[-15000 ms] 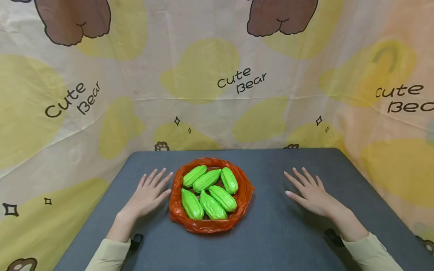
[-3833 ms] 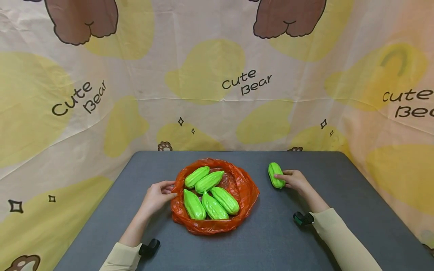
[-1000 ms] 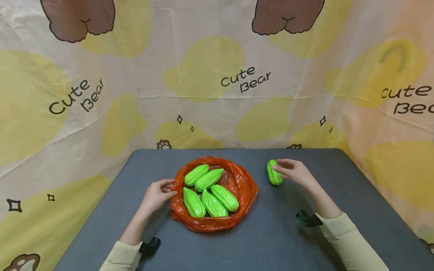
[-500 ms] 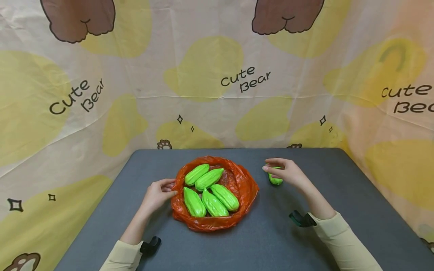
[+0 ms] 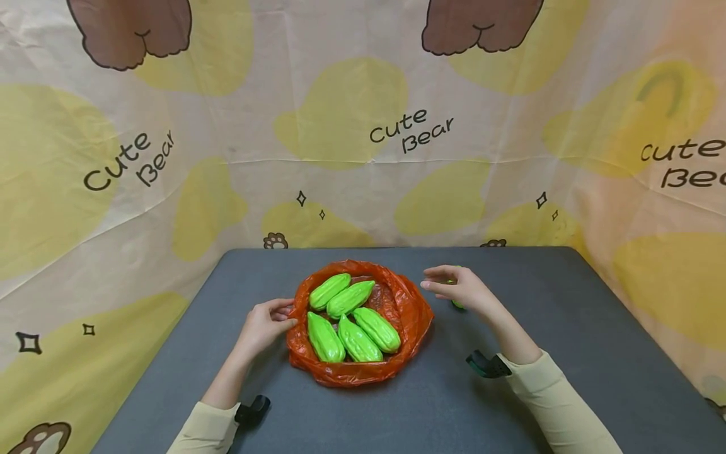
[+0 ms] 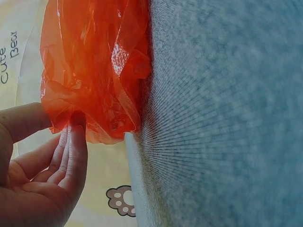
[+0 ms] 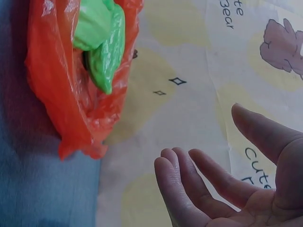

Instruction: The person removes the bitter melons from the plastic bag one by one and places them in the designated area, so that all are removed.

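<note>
1. The left hand point(image 5: 262, 328) pinches the rim of a crumpled orange-red plastic bag point(image 5: 418, 310) on the grey tabletop point(image 5: 397, 416).
2. Five bright-green, ridged, oblong vegetables point(image 5: 358, 340) lie inside.
3. The right hand point(image 5: 458, 287), fingers parted and gripping nothing, mostly hides what seems a sixth vegetable point(image 5: 459, 306).

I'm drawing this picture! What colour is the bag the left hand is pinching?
The bag is orange-red; it shows best in the left wrist view.

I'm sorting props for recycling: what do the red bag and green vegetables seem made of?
The red bag looks like thin, glossy plastic film: it's crinkled and partly see-through. The green vegetables may be moulded plastic or coated foam, with a shiny finish: uniform bright colour, white highlights.
</note>
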Available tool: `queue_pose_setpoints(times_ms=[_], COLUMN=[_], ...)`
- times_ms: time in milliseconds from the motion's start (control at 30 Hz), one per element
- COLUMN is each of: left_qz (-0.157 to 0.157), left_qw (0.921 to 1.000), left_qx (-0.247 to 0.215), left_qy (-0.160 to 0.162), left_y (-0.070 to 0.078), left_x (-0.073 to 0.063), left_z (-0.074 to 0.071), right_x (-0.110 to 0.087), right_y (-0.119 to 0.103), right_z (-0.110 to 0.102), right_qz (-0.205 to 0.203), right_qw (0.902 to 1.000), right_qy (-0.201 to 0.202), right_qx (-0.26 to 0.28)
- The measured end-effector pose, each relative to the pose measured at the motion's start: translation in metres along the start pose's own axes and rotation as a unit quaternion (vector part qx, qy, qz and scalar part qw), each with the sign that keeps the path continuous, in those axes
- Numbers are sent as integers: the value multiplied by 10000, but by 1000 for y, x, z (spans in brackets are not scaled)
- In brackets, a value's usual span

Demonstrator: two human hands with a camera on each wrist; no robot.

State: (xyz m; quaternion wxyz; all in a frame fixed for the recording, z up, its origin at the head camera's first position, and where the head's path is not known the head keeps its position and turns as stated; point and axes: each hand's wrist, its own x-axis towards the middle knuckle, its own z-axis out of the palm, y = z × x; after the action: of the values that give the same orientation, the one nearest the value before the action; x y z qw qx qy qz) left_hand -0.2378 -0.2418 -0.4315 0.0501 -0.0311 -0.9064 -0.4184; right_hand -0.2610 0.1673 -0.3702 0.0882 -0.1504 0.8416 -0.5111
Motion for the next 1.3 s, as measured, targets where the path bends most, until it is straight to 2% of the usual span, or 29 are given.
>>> queue_pose_setpoints(times_ms=[400, 633, 800, 1300], left_qz=[99, 138, 114, 55], left_qw=[9999, 9999, 9999, 10000], left_qx=[-36, -36, -43, -21], left_qy=[24, 31, 10, -1], left_y=[-2, -4, -5, -3], left_x=[-1, -3, -4, -7], left_z=[0, -1, -2, -4], right_x=[11, 16, 17, 29], right_y=[-1, -5, -11, 1], right_z=[24, 36, 44, 68], right_qz=[-99, 60, 30, 250], right_qw=[9999, 9998, 9996, 9988], right_qy=[-93, -145, -246, -425], right_qx=[22, 122, 118, 39])
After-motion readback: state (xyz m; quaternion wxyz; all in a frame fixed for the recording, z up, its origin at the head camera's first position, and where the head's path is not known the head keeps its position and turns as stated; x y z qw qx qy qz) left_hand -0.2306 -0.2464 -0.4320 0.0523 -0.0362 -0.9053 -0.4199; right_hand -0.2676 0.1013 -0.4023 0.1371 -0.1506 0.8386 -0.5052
